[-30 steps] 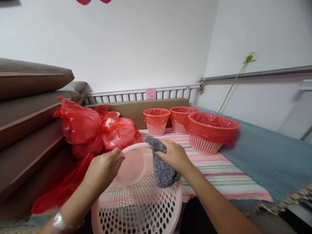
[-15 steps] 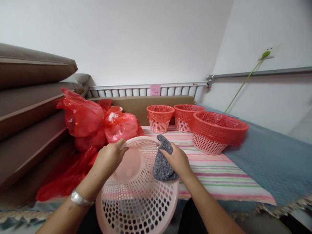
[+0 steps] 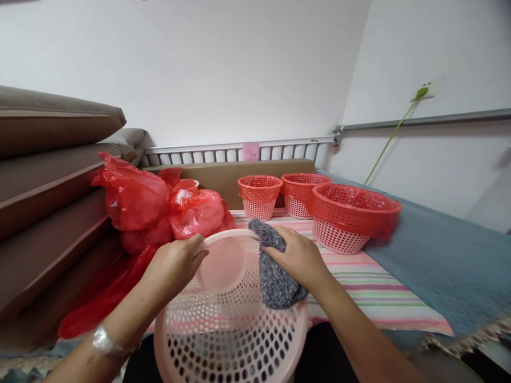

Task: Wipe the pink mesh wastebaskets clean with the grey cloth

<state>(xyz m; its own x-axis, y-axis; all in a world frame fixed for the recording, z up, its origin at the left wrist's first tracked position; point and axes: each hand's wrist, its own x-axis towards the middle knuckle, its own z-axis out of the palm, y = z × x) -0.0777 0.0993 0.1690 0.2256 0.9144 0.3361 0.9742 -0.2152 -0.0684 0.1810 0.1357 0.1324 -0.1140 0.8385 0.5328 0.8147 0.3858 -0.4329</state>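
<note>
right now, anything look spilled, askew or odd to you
No spill or damage shows. The near basket is tipped, but the left hand grips its rim. A red bag lies crumpled by the cushions, which looks untidy.

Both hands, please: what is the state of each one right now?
Left hand: closed, holding the pink basket by its rim.
Right hand: closed, holding the grey cloth at that rim.

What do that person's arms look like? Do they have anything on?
The left arm wears a wide, shiny, silver-coloured bracelet. The right arm has no bracelet showing. I can't see any sleeves or gloves on either one.
</note>
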